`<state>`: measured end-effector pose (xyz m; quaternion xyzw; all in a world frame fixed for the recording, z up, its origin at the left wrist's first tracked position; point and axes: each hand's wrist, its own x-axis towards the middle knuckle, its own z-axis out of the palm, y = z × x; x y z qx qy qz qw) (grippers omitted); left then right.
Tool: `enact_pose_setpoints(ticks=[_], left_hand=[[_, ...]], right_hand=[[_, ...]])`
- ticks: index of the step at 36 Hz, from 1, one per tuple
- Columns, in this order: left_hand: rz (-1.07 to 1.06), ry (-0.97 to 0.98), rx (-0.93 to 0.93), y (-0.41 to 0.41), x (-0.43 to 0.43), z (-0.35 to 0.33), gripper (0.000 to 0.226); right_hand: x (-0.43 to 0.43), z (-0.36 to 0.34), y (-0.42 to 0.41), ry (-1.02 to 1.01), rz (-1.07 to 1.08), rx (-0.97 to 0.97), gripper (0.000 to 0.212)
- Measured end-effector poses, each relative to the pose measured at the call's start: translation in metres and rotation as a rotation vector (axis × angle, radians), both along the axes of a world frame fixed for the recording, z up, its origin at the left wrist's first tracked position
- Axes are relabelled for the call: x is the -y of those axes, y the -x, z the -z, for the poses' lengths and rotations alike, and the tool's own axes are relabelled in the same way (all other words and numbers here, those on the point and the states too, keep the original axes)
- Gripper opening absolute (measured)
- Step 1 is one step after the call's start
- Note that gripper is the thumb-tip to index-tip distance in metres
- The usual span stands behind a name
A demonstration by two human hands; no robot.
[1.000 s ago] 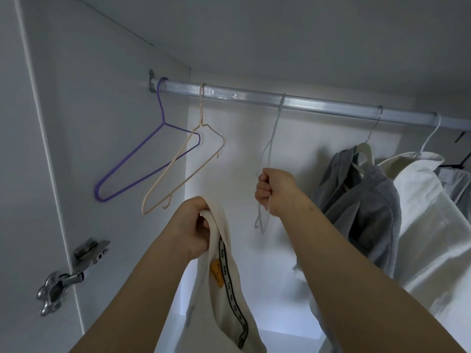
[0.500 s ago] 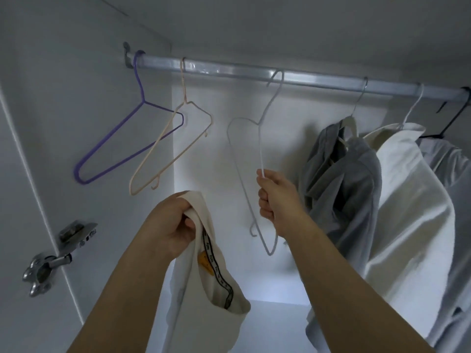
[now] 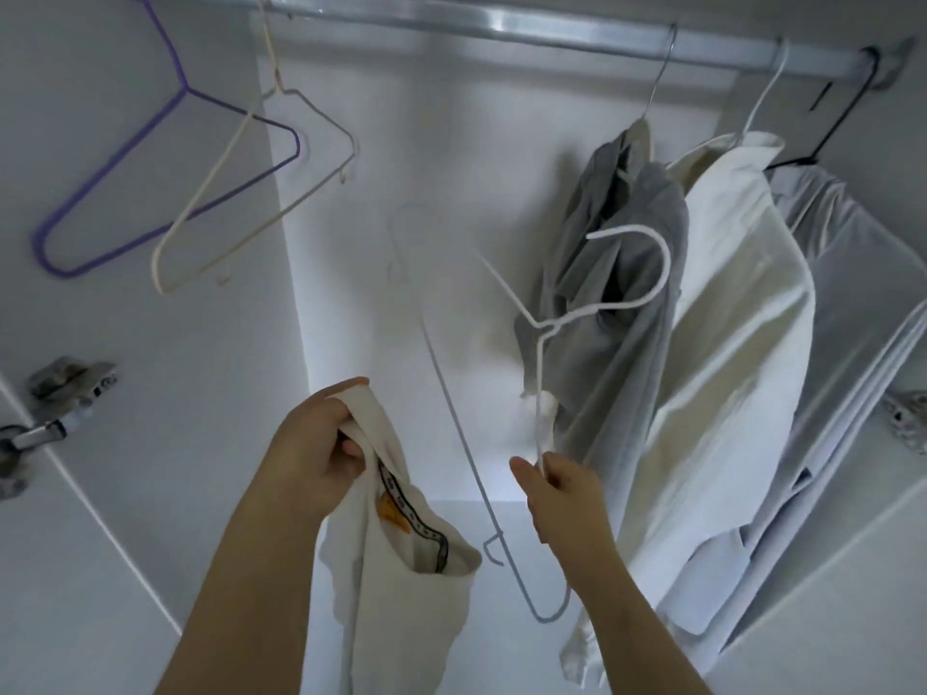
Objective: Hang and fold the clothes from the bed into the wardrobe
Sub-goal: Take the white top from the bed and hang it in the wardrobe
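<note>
My left hand [image 3: 316,453] grips the collar of a cream garment [image 3: 401,584] that hangs down below it, its neck tape and orange label showing. My right hand [image 3: 562,494] pinches one arm of a white wire hanger [image 3: 542,373], which is off the rail and tilted, hook pointing up and right. Above runs the metal wardrobe rail [image 3: 501,27]. The cream garment and the hanger are apart.
A purple hanger [image 3: 125,153] and a beige hanger [image 3: 251,193] hang bare at the rail's left end. A grey garment [image 3: 627,293], a white shirt [image 3: 727,343] and a pale garment [image 3: 853,293] hang on the right. Door hinges [image 3: 55,398] stick out at both sides.
The white hanger has come off the rail and dropped lower in my right hand. The view has tilted down, so the rail sits near the top edge. My left hand keeps the cream garment.
</note>
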<state>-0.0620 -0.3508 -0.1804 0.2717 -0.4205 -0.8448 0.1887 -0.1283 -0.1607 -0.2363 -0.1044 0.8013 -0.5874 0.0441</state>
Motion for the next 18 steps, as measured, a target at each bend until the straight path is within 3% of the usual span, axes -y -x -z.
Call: enact_pose_setpoints(ticks=[4,10,18], left_hand=[[0.033,-0.022,0.026,-0.001,-0.011,0.003,0.022],[0.046,0.017,0.059,-0.007,-0.014,0.002,0.025],[0.008,0.328,0.263,-0.004,-0.005,-0.008,0.036]], right_hand=[[-0.007,0.005,0.006,0.025,0.029,0.177,0.026],[-0.005,0.001,0.001,0.103,0.101,0.172,0.052],[-0.004,0.002,-0.002,0.24,0.101,0.161,0.042]])
